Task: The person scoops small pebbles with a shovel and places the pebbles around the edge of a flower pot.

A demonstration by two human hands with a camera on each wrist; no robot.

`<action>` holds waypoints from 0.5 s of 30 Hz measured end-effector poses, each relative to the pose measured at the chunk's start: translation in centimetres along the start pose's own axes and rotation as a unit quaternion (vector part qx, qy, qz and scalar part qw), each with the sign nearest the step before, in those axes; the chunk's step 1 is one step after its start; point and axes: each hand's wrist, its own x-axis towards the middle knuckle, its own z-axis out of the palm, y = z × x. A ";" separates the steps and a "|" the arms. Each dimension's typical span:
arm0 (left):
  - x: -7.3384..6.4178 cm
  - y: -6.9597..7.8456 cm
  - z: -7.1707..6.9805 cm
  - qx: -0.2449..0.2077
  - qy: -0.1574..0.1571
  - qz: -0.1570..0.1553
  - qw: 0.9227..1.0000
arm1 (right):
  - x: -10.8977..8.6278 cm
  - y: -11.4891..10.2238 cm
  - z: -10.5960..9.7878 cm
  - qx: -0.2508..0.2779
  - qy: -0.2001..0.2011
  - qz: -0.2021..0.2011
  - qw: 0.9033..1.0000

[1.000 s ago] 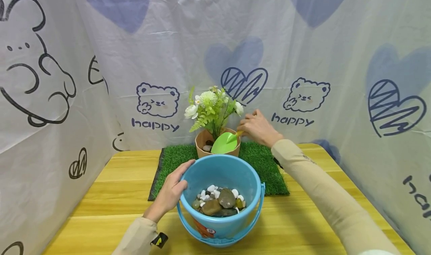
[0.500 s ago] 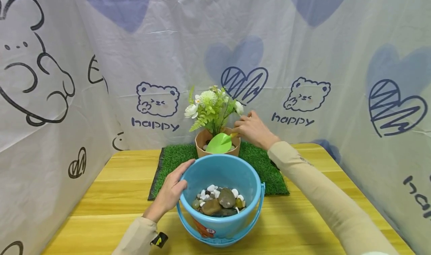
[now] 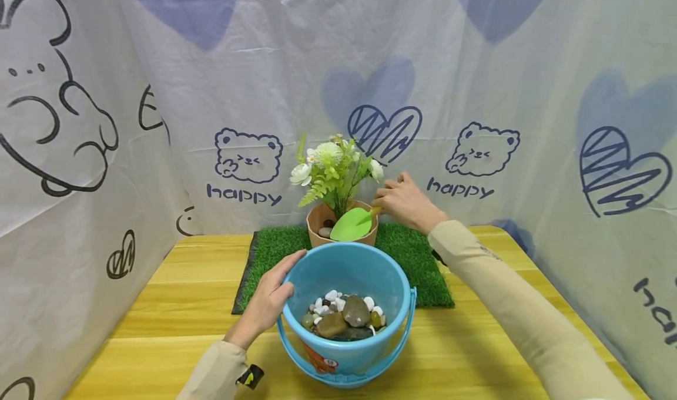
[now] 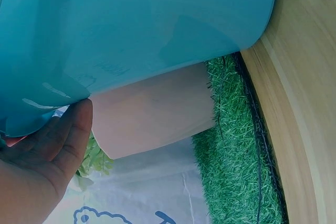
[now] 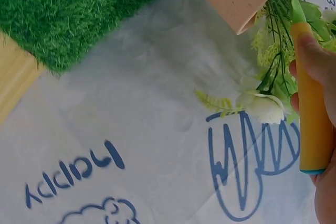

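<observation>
My right hand (image 3: pixel 407 203) grips the yellow handle (image 5: pixel 311 114) of a small garden trowel, its green blade (image 3: pixel 351 226) tilted down into the tan flowerpot (image 3: pixel 314 219). White flowers (image 3: pixel 327 156) with green leaves stand in that pot, and a few stones (image 3: pixel 325 232) show beside the blade. In front of the pot is a light blue bucket (image 3: pixel 346 262) with white pebbles (image 3: pixel 331 295) and larger brown stones (image 3: pixel 357 311) at its bottom. At the bucket's left side my left hand (image 3: pixel 264 297) holds the rim, the thumb along the top edge.
A green artificial-grass mat (image 3: pixel 418 271) lies under the pot on the wooden table (image 3: pixel 174 288). The bucket's handle (image 3: pixel 346 379) hangs down at its front. A printed white cloth (image 3: pixel 296 94) closes off the back and both sides.
The trowel blade swung left in the pot, then came back right with my right hand; stones at the pot's left show again. My left hand and the bucket stayed put.
</observation>
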 end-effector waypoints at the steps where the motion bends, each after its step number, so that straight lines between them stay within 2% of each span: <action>1: 0.0 0.0 0.0 -0.001 -0.001 0.000 1.000 | -0.1 0.0 0.0 0.012 0.003 0.009 1.000; 5: 0.1 0.2 0.0 -0.003 0.001 0.003 1.000 | -0.5 0.2 -0.2 0.046 0.009 0.029 0.998; 11: 0.1 0.2 -0.1 -0.001 0.000 0.005 1.000 | -1.5 0.2 -0.2 0.074 0.000 0.028 0.997; 15: 0.0 0.2 0.0 -0.003 -0.001 0.001 1.000 | -2.3 0.1 0.1 0.089 0.013 0.028 0.996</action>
